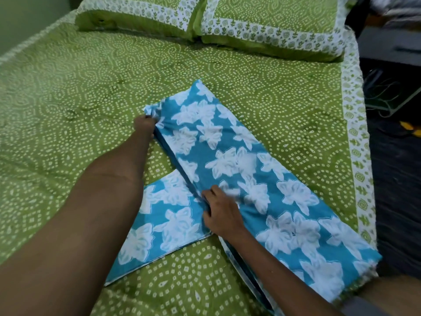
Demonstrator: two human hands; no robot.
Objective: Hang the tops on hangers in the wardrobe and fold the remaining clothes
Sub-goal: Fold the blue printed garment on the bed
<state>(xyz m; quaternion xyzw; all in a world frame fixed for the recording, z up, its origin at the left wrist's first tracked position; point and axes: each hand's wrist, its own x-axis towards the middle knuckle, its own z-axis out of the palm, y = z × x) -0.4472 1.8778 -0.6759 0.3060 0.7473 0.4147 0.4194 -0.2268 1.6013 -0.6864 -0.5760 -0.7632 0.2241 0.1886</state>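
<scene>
Both forearms were seen bare, no sleeves, watch or rings noted on left hand or right hand; grey garment edge was seen bottom right

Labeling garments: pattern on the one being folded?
Blue with white floral print, the garment; clearest in the head view.
</scene>
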